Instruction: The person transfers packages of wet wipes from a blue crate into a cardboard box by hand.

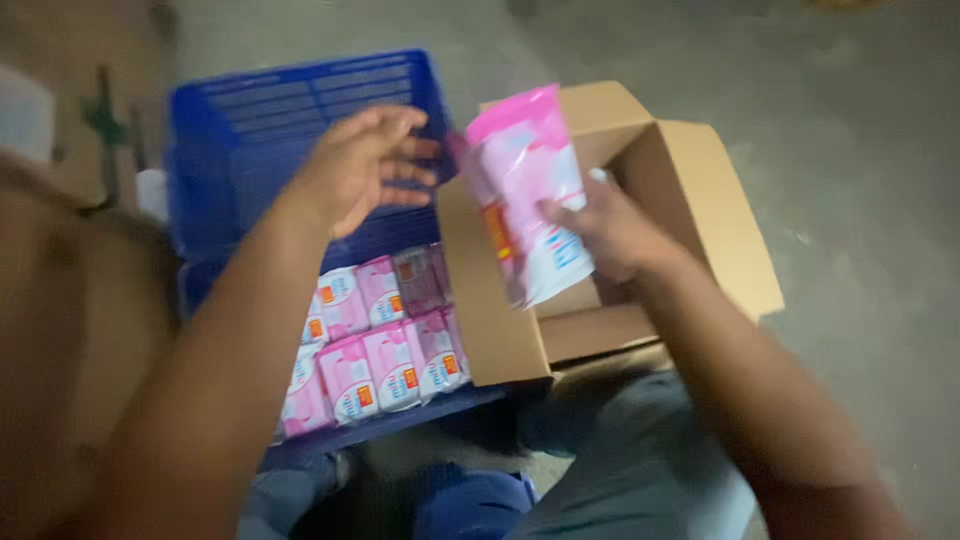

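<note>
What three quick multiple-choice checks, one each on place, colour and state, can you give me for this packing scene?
1. Where do the rows of pink packs lie?
A. in the blue crate
B. in the cardboard box
C. on the floor

2. What colour is the pack in the right hand?
A. green
B. pink and white
C. black

3. What state is the left hand in?
A. closed on a pack
B. open, holding nothing
C. inside the box

Answers: 1 A, the rows sit within the blue walls. 2 B, its wrapper shows pink and white. 3 B, its fingers are spread over the crate with nothing in its grip.
</note>
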